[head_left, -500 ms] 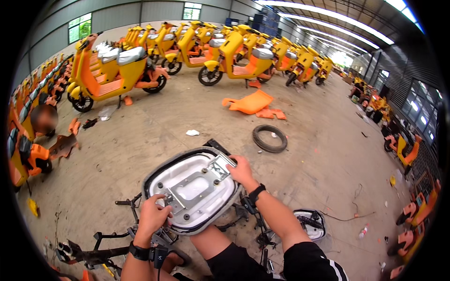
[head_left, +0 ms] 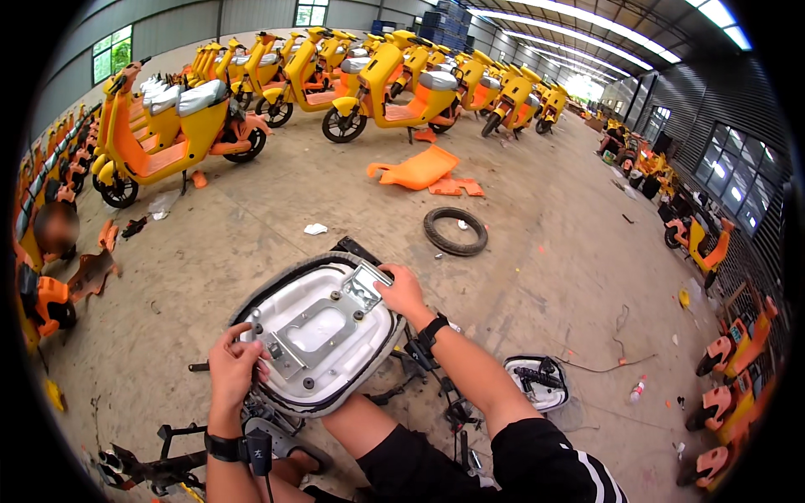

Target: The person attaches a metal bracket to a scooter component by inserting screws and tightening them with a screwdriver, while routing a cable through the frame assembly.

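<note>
I log the upturned seat (head_left: 317, 332) at lower centre, right grip (head_left: 402, 293) pinched on its metal bracket (head_left: 363, 287), left grip (head_left: 232, 364) alongside, closure unclear; supporting both sides should steady it.

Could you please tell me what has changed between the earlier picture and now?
The left hand has shifted up and outward along the left side of the upturned seat, away from the end of its metal bracket. The whole view has also swung, so everything sits further left in the picture. The right hand stays at the shiny plate; the tyre and orange panel lie as before.
</note>
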A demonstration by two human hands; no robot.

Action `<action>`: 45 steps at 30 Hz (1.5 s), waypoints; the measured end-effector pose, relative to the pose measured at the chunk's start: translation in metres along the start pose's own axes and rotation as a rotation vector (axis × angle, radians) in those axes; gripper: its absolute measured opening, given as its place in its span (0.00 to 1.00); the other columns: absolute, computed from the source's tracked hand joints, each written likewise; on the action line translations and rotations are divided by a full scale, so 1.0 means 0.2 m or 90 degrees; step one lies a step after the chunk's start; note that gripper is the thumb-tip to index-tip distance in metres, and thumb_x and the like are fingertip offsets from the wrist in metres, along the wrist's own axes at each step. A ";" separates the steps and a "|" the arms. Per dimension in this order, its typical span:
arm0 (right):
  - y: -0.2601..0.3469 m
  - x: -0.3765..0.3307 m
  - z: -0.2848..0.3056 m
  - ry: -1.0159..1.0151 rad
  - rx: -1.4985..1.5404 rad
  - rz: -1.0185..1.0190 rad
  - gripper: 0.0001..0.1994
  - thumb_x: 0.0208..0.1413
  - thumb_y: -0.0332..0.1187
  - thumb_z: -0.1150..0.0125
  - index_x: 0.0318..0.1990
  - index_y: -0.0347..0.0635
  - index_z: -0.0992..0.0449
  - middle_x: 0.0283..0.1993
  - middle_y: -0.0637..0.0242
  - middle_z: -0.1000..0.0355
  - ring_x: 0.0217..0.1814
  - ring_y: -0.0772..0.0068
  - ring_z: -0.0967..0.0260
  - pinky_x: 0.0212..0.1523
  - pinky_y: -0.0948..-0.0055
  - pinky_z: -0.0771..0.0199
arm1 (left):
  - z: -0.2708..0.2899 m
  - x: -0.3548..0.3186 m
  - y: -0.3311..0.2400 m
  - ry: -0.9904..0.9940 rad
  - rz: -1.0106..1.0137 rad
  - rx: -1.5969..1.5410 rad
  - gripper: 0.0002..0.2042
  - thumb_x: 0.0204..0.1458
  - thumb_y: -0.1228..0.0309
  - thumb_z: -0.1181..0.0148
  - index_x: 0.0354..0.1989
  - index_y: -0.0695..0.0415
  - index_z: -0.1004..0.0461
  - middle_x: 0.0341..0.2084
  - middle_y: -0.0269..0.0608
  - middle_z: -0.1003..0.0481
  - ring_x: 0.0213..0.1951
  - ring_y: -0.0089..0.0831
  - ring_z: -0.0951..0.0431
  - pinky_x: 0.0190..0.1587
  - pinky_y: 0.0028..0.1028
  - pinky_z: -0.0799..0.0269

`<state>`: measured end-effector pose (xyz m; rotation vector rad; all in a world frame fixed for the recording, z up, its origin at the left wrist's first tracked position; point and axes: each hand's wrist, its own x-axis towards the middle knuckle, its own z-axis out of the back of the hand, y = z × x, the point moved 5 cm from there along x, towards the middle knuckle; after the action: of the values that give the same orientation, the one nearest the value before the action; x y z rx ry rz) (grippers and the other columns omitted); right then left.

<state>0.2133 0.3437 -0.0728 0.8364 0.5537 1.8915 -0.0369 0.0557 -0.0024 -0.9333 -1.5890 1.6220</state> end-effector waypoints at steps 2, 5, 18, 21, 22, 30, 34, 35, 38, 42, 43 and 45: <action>0.03 0.00 -0.01 0.007 0.002 -0.002 0.19 0.46 0.38 0.34 0.48 0.49 0.22 0.50 0.56 0.29 0.55 0.51 0.34 0.55 0.60 0.32 | 0.10 0.08 0.10 -0.064 -0.135 0.207 0.12 0.56 0.79 0.45 0.47 0.69 0.29 0.22 0.39 0.26 0.22 0.26 0.26 0.26 0.23 0.32; 0.00 0.00 0.01 0.011 -0.005 -0.011 0.19 0.46 0.38 0.34 0.48 0.48 0.23 0.50 0.56 0.29 0.55 0.51 0.34 0.55 0.60 0.32 | 0.00 0.07 -0.03 -0.084 -0.089 0.409 0.09 0.49 0.78 0.40 0.39 0.65 0.25 0.20 0.41 0.29 0.24 0.30 0.28 0.30 0.27 0.33; 0.01 0.01 -0.02 0.006 0.016 -0.014 0.20 0.45 0.38 0.34 0.48 0.48 0.23 0.51 0.58 0.28 0.54 0.52 0.32 0.54 0.59 0.31 | -0.02 0.14 0.01 0.020 -0.077 0.465 0.10 0.41 0.77 0.37 0.35 0.64 0.19 0.23 0.53 0.22 0.25 0.41 0.21 0.31 0.32 0.27; -0.03 0.01 -0.01 -0.026 0.019 0.021 0.19 0.45 0.38 0.34 0.47 0.46 0.22 0.49 0.55 0.26 0.53 0.50 0.31 0.54 0.60 0.31 | -0.02 0.16 0.04 0.061 -0.140 0.474 0.11 0.40 0.76 0.37 0.35 0.62 0.19 0.25 0.53 0.22 0.27 0.42 0.20 0.33 0.32 0.27; -0.03 0.01 -0.01 -0.023 0.012 0.029 0.19 0.44 0.37 0.33 0.46 0.45 0.22 0.48 0.54 0.26 0.53 0.50 0.30 0.54 0.60 0.31 | -0.01 0.17 0.06 0.058 -0.179 0.519 0.10 0.40 0.74 0.37 0.34 0.59 0.18 0.27 0.51 0.21 0.30 0.44 0.20 0.36 0.34 0.26; 0.02 -0.01 0.01 -0.007 0.031 -0.009 0.18 0.44 0.36 0.33 0.45 0.43 0.22 0.47 0.53 0.26 0.51 0.51 0.30 0.53 0.60 0.30 | -0.03 0.11 0.03 -0.034 -0.161 0.605 0.08 0.42 0.68 0.34 0.32 0.53 0.16 0.28 0.44 0.21 0.33 0.44 0.21 0.37 0.37 0.25; 0.04 0.00 0.02 -0.001 0.017 0.013 0.19 0.44 0.36 0.33 0.46 0.41 0.22 0.47 0.51 0.25 0.50 0.52 0.28 0.52 0.62 0.30 | -0.03 0.11 0.04 -0.060 -0.207 0.580 0.08 0.40 0.71 0.34 0.30 0.54 0.17 0.25 0.47 0.22 0.30 0.46 0.22 0.34 0.37 0.26; 0.02 0.00 0.02 -0.008 0.012 0.018 0.19 0.44 0.36 0.33 0.46 0.41 0.21 0.47 0.51 0.25 0.50 0.52 0.28 0.52 0.62 0.30 | -0.03 0.11 0.05 -0.065 -0.202 0.576 0.08 0.40 0.71 0.34 0.30 0.55 0.16 0.25 0.47 0.22 0.30 0.46 0.22 0.34 0.37 0.26; 0.04 0.01 0.01 -0.004 0.020 0.018 0.20 0.44 0.36 0.33 0.46 0.41 0.22 0.46 0.51 0.25 0.50 0.52 0.28 0.52 0.61 0.29 | -0.02 0.11 0.07 -0.089 -0.203 0.578 0.08 0.40 0.71 0.34 0.31 0.55 0.16 0.26 0.48 0.22 0.30 0.46 0.22 0.35 0.38 0.26; -0.01 0.02 -0.01 -0.003 0.023 0.023 0.20 0.44 0.37 0.33 0.46 0.44 0.22 0.48 0.52 0.26 0.52 0.50 0.31 0.54 0.60 0.32 | -0.03 0.11 0.06 -0.065 -0.180 0.565 0.09 0.41 0.70 0.35 0.31 0.57 0.17 0.27 0.51 0.22 0.33 0.48 0.21 0.39 0.39 0.26; -0.02 0.03 -0.04 0.008 0.021 0.024 0.20 0.44 0.37 0.33 0.47 0.43 0.23 0.48 0.51 0.27 0.52 0.49 0.30 0.54 0.60 0.32 | -0.02 0.10 0.07 -0.076 -0.176 0.572 0.08 0.41 0.70 0.36 0.30 0.58 0.17 0.27 0.51 0.22 0.33 0.48 0.21 0.40 0.39 0.26; -0.06 0.06 -0.05 -0.006 0.027 0.075 0.21 0.43 0.34 0.33 0.47 0.36 0.23 0.44 0.49 0.24 0.47 0.54 0.26 0.52 0.63 0.29 | -0.03 0.12 0.10 -0.098 -0.187 0.584 0.07 0.40 0.71 0.37 0.27 0.58 0.17 0.24 0.53 0.22 0.32 0.49 0.21 0.39 0.42 0.25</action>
<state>0.2093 0.3589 -0.0850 0.9229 0.5513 1.9869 -0.0429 0.0783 -0.0237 -0.0864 -0.8226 1.9300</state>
